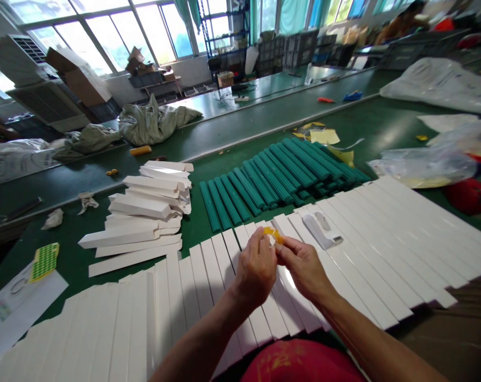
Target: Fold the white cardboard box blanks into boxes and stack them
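My left hand (258,265) and my right hand (304,265) meet over a row of long white boxes (355,239). Between them is a small roll of yellow tape (273,233), pinched by the fingers of both. On the boxes to the right of my hands lies a grey-white tape dispenser (322,231). Just beyond the boxes, ribbed green tubes (272,175) are stacked side by side. A pile of unfilled-looking white cartons (145,207) sits to the left of the tubes.
A sheet of green stickers (44,261) rests on white paper (25,307) at the left. Plastic bags (431,162) lie on the right. A raised ledge (240,140) runs along the green table, with a crumpled grey sack (153,122) beyond it.
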### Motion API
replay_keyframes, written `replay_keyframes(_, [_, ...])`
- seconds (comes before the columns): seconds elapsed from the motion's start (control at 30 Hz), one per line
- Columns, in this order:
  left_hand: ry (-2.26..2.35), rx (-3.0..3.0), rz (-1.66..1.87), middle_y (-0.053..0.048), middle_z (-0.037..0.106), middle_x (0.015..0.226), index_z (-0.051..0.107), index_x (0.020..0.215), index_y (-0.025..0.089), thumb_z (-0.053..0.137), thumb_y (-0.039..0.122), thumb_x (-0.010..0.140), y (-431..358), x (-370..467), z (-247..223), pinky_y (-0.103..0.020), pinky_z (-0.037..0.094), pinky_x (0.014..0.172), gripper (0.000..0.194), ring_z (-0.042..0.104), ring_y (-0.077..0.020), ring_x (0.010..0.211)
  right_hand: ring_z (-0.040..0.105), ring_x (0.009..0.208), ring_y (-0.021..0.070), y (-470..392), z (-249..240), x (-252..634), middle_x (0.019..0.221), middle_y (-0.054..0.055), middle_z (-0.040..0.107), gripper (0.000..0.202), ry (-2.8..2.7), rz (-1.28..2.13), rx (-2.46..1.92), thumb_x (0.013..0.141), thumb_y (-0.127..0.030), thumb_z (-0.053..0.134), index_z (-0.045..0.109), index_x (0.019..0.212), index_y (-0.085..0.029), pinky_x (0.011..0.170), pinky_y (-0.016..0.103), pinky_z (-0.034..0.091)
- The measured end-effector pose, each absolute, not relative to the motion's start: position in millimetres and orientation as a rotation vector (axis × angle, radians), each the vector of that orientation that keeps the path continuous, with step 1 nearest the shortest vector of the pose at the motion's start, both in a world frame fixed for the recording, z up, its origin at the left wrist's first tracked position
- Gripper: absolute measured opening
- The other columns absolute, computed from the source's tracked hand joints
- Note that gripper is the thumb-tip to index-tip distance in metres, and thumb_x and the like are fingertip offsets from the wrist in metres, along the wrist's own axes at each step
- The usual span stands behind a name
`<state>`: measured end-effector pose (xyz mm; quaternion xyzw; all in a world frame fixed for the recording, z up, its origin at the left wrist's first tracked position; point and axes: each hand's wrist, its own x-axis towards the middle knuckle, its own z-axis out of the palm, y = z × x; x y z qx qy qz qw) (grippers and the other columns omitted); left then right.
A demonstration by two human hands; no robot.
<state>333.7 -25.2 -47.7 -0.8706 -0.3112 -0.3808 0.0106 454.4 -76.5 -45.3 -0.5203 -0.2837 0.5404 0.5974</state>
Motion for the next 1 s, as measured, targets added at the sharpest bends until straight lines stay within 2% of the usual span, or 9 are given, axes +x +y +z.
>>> replay_keyframes(0.23, [-0.933, -2.739, -1.109, -0.020, 0.066, 0.103, 0.055, 0.102, 0.006, 0.050, 0.010, 0.092, -25.5, 331.2, -47.2, -0.039, 0.060, 0.089, 0.012, 0.065, -0.0292, 0.110, 0.065, 0.083, 0.0185, -75.7, -42.8, 456.7, 0.094, 0.005, 0.071, 0.037, -0.732, 1.259, -1.216, 0.080, -0.048, 0.070, 0.072, 0.102, -0.018, 0.078, 0.031, 0.057])
replay_keyframes(0.47, [-0.953, -2.703, -1.129, -0.022, 0.065, 0.107, 0.054, 0.106, 0.004, 0.049, 0.009, 0.092, -29.1, 332.0, -49.3, -0.039, 0.060, 0.089, 0.016, 0.065, -0.0298, 0.112, 0.062, 0.076, 0.0157, -75.2, -44.3, 454.8, 0.081, 0.001, 0.066, 0.030, -0.718, 1.243, -1.203, 0.081, -0.045, 0.070, 0.067, 0.094, -0.017, 0.073, 0.028, 0.055])
replay_keyframes(0.67, [-0.949, -2.654, -1.136, -0.023, 0.066, 0.105, 0.054, 0.108, 0.003, 0.048, 0.010, 0.093, -30.8, 332.6, -49.4, -0.040, 0.061, 0.087, 0.017, 0.064, -0.0307, 0.111, 0.064, 0.080, 0.0175, -77.1, -37.3, 453.4, 0.087, 0.003, 0.067, 0.032, -0.765, 1.211, -1.252, 0.082, -0.046, 0.068, 0.064, 0.093, -0.017, 0.073, 0.028, 0.056])
replay_keyframes(0.83, [-0.874, -2.677, -1.074, -0.025, 0.064, 0.107, 0.055, 0.108, 0.002, 0.046, 0.008, 0.093, -30.6, 334.7, -49.1, -0.041, 0.061, 0.083, 0.018, 0.065, -0.0300, 0.107, 0.064, 0.082, 0.0168, -77.9, -38.6, 453.9, 0.094, 0.005, 0.069, 0.037, -0.794, 1.250, -1.245, 0.084, -0.048, 0.067, 0.066, 0.102, -0.016, 0.077, 0.027, 0.056])
replay_keyframes(0.9, [-0.880, -2.696, -1.110, -0.024, 0.064, 0.105, 0.057, 0.105, 0.003, 0.045, 0.008, 0.093, -29.0, 335.6, -49.4, -0.040, 0.061, 0.082, 0.017, 0.065, -0.0280, 0.103, 0.065, 0.079, 0.0166, -77.2, -43.0, 452.7, 0.091, 0.005, 0.070, 0.040, -0.731, 1.281, -1.224, 0.082, -0.050, 0.068, 0.067, 0.100, -0.015, 0.073, 0.026, 0.056])
replay_keyframes(1.0, [-0.910, -2.824, -1.258, -0.016, 0.066, 0.096, 0.061, 0.095, 0.008, 0.045, 0.013, 0.095, -22.8, 334.7, -46.6, -0.038, 0.061, 0.082, 0.017, 0.065, -0.0240, 0.097, 0.065, 0.070, 0.0160, -74.7, -49.2, 451.8, 0.082, 0.005, 0.070, 0.041, -0.622, 1.319, -1.174, 0.078, -0.051, 0.073, 0.068, 0.094, -0.013, 0.064, 0.026, 0.056])
